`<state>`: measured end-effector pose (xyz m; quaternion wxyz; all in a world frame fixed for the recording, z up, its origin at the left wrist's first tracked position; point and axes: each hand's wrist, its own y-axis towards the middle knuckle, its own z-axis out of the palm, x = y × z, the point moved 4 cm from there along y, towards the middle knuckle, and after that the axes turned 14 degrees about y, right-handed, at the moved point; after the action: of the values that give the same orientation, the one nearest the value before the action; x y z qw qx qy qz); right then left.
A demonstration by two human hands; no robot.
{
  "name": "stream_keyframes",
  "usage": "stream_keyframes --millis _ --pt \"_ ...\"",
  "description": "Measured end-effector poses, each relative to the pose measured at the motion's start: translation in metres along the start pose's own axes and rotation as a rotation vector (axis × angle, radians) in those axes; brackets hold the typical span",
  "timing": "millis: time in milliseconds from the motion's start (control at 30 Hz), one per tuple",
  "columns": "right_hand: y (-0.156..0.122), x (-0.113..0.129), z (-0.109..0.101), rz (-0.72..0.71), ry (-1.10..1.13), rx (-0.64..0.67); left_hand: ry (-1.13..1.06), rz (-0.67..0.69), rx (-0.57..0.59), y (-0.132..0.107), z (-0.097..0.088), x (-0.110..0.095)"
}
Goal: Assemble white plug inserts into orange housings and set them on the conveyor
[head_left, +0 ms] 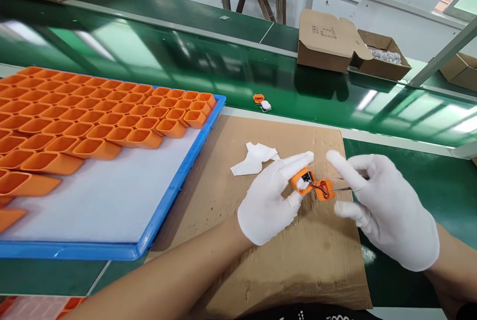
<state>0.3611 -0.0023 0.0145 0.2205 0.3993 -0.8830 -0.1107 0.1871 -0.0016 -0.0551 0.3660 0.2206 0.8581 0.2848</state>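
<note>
My left hand [269, 201], in a white glove, grips a small orange plastic case [297, 178] between fingers and thumb. Inside its open end sit a small black circuit board [306, 177] and something white. Thin red and black wires run from there to an orange end cap [328, 192] just to the right. My right hand [391, 213], also gloved, has its index finger and thumb apart while metal tweezers [343, 189] lie in the hand, their tips by the cap. How the rear fingers hold them is hidden.
A blue tray [179, 186] at left carries rows of orange cases [93, 148]. Cardboard [298, 260] covers the bench under my hands, with torn white paper [255, 157] on it. Beyond lie an orange cap [258, 98] with a white part, and cardboard boxes [324, 37] on the green surface.
</note>
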Motion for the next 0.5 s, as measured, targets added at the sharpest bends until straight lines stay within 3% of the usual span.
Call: stream_keyframes --millis 100,200,400,500 --pt "0.0 -0.001 0.005 -0.012 -0.057 0.025 0.014 0.01 0.004 -0.001 0.0 -0.001" --pt "-0.002 0.001 0.002 -0.048 -0.13 -0.049 -0.022 -0.031 0.043 -0.002 0.001 0.0" --pt "0.003 0.003 0.002 0.068 -0.171 -0.061 -0.314 -0.223 0.299 -0.003 0.011 0.003" --pt "0.002 0.002 0.006 0.072 -0.143 -0.1 -0.366 -0.252 0.409 -0.001 0.013 -0.002"
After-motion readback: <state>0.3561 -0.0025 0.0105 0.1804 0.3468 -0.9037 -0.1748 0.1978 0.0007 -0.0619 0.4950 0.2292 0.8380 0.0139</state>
